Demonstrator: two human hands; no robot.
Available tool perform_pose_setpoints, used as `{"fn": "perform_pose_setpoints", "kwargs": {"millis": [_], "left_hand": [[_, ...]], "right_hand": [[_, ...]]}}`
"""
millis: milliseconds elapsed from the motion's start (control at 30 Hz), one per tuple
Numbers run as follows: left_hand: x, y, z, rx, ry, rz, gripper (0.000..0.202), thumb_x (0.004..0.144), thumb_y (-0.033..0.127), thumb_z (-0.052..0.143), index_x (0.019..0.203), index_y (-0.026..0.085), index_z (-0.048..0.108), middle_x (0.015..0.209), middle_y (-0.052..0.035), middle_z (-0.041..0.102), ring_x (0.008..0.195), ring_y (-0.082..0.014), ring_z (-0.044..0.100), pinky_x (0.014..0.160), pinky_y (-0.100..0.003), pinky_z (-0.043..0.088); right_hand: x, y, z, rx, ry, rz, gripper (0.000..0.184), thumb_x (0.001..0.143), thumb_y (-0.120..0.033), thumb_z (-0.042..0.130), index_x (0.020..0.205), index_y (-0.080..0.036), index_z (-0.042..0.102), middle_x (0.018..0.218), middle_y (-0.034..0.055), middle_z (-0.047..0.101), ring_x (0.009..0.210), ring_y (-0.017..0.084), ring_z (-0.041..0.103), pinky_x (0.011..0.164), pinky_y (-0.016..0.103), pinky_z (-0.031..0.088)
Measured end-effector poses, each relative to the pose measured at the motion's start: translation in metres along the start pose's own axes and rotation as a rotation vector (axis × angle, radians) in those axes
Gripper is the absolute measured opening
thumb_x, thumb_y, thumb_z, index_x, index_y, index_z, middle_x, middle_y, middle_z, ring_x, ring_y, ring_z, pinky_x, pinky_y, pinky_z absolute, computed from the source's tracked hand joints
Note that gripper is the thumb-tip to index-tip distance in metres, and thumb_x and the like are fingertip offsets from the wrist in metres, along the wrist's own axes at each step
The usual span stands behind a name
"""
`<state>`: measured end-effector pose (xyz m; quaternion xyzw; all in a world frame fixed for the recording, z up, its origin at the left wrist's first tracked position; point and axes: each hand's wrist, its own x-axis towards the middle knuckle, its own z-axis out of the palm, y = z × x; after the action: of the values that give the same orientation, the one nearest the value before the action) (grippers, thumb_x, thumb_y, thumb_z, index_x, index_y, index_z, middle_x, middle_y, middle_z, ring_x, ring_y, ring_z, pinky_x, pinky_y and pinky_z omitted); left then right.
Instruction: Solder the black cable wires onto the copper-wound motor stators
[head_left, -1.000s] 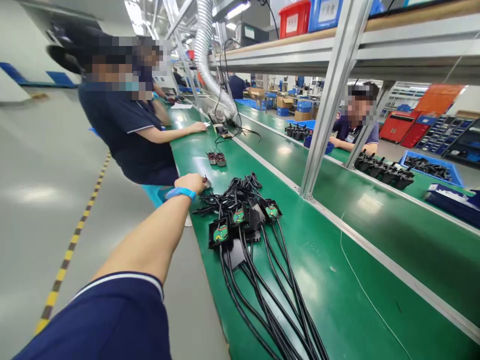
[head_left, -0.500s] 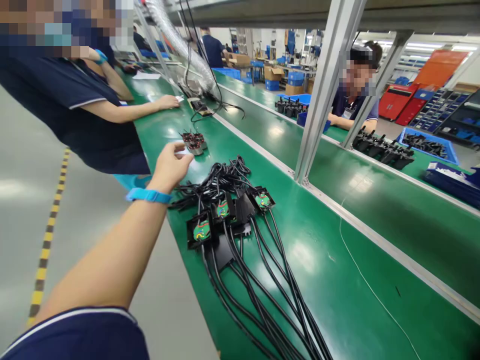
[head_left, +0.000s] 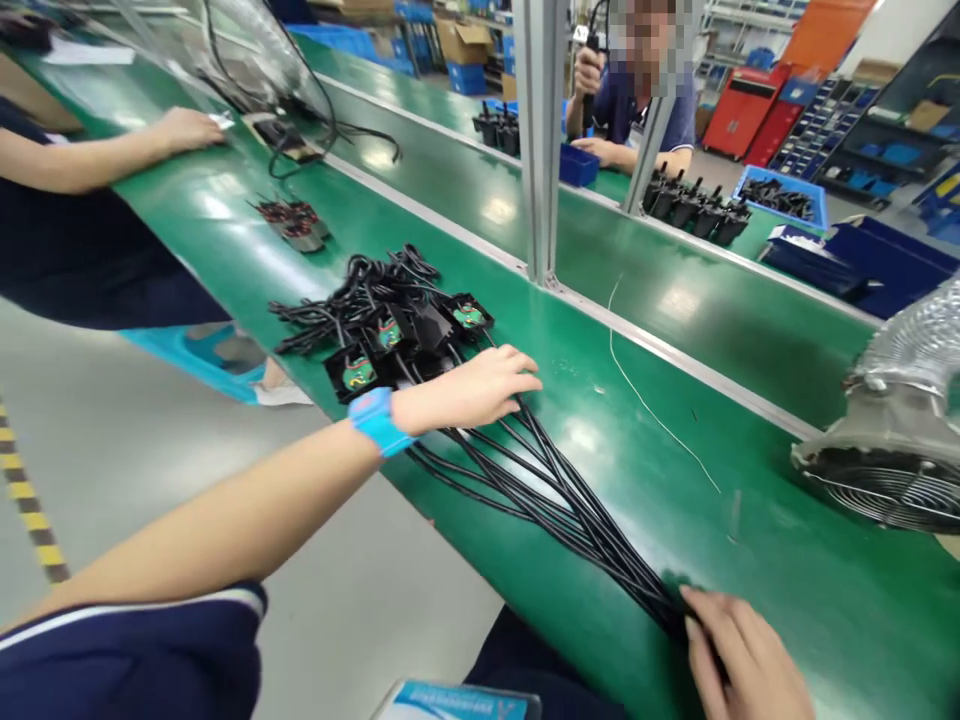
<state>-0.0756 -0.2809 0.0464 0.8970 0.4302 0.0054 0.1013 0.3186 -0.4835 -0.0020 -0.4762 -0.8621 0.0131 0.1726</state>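
A bundle of black cables [head_left: 555, 490] lies along the green conveyor belt [head_left: 675, 480], ending in several black boxes [head_left: 360, 370] with green boards inside. My left hand [head_left: 472, 385], with a blue wrist strap, rests flat on the cables just behind the boxes, fingers stretched out. My right hand [head_left: 742, 660] is at the bottom right, fingers curled on the near end of the cable bundle.
A small cluster of dark parts [head_left: 296, 222] lies further up the belt. A co-worker's arm [head_left: 112, 155] reaches onto the belt at upper left. An upright metal post [head_left: 538, 140] stands behind the cables. Another person sits across. A silver duct with fan grille [head_left: 892, 440] is at right.
My left hand has come back from the small parts up the belt and now lies on the cables. My right hand has come into view on the cable ends. The camera has tilted down.
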Motion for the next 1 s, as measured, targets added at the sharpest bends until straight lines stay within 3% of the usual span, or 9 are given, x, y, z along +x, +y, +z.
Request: {"fn": "perform_pose_setpoints", "kwargs": {"millis": [100,167,333,467,567,633,733,900,1000], "left_hand": [[0.018,0.009,0.005,-0.041,-0.157,0.008,0.012,0.082,0.015,0.065,0.092,0.02,0.068,0.099,-0.0081,0.066,0.099,-0.0253,0.056,0.092,-0.038,0.043],[0.022,0.008,0.006,-0.066,-0.175,0.02,0.006,0.082,0.014,0.063,0.08,0.02,0.065,0.088,-0.0046,0.065,0.092,-0.0223,0.056,0.089,-0.035,0.043],[0.023,0.001,-0.003,-0.139,-0.072,0.005,0.01,0.09,0.018,0.052,0.092,0.02,0.062,0.092,-0.0035,0.068,0.093,-0.0189,0.058,0.089,-0.03,0.043],[0.028,0.002,-0.007,-0.188,0.015,-0.017,0.012,0.09,0.021,0.052,0.095,0.019,0.063,0.096,-0.0032,0.069,0.094,-0.0185,0.06,0.089,-0.03,0.045],[0.026,0.005,-0.003,-0.188,0.103,-0.048,0.014,0.091,0.025,0.053,0.099,0.019,0.063,0.106,-0.0065,0.067,0.103,-0.0205,0.059,0.096,-0.034,0.046],[0.017,0.005,0.003,-0.169,0.185,-0.093,0.023,0.093,0.031,0.052,0.11,0.017,0.061,0.119,-0.0111,0.061,0.113,-0.0235,0.055,0.102,-0.038,0.045],[-0.009,0.0,0.018,-0.092,0.282,-0.179,0.031,0.098,0.037,0.047,0.118,0.017,0.059,0.121,-0.0129,0.059,0.113,-0.0251,0.054,0.101,-0.042,0.046],[-0.06,-0.007,0.056,0.013,0.318,-0.256,0.029,0.098,0.038,0.047,0.092,0.017,0.066,0.096,-0.0101,0.065,0.093,-0.0245,0.059,0.089,-0.041,0.049],[-0.079,-0.004,0.074,0.077,0.433,-0.362,0.039,0.101,0.037,0.038,0.084,0.015,0.064,0.093,-0.0142,0.064,0.091,-0.027,0.056,0.087,-0.044,0.048]], "right_hand": [[0.02,-0.001,-0.005,0.001,0.029,-0.104,0.024,0.103,-0.025,0.042,0.117,-0.019,0.062,0.092,0.0062,0.069,0.076,0.017,0.066,0.064,0.029,0.052],[0.034,-0.003,-0.011,0.045,0.033,-0.089,0.023,0.103,-0.023,0.041,0.113,-0.021,0.062,0.093,0.0054,0.069,0.078,0.018,0.066,0.066,0.031,0.051],[0.071,0.0,-0.012,0.243,-0.08,0.07,0.022,0.104,-0.026,0.043,0.115,-0.024,0.061,0.109,0.0061,0.069,0.1,0.02,0.067,0.088,0.035,0.054],[0.115,-0.013,0.008,0.315,-0.236,0.234,0.031,0.098,-0.03,0.059,0.126,-0.017,0.058,0.119,0.0097,0.069,0.108,0.022,0.067,0.093,0.034,0.054],[0.14,-0.027,0.022,0.235,-0.394,0.251,0.037,0.093,-0.034,0.065,0.126,-0.017,0.061,0.118,0.011,0.068,0.111,0.026,0.066,0.094,0.036,0.051],[0.15,-0.029,0.027,0.207,-0.426,0.267,0.022,0.097,-0.026,0.057,0.115,-0.018,0.066,0.113,0.0104,0.07,0.106,0.026,0.068,0.089,0.034,0.051],[0.157,-0.015,0.025,0.217,-0.406,0.338,0.024,0.101,-0.019,0.044,0.107,-0.018,0.067,0.107,0.0094,0.074,0.1,0.024,0.07,0.083,0.032,0.05],[0.168,0.017,0.012,0.221,-0.369,0.41,0.028,0.105,-0.022,0.036,0.119,-0.018,0.061,0.112,0.0069,0.073,0.103,0.02,0.069,0.085,0.028,0.048],[0.17,0.012,0.013,0.195,-0.393,0.372,0.027,0.105,-0.03,0.041,0.121,-0.02,0.059,0.112,0.0049,0.073,0.101,0.019,0.069,0.083,0.028,0.049]]}}
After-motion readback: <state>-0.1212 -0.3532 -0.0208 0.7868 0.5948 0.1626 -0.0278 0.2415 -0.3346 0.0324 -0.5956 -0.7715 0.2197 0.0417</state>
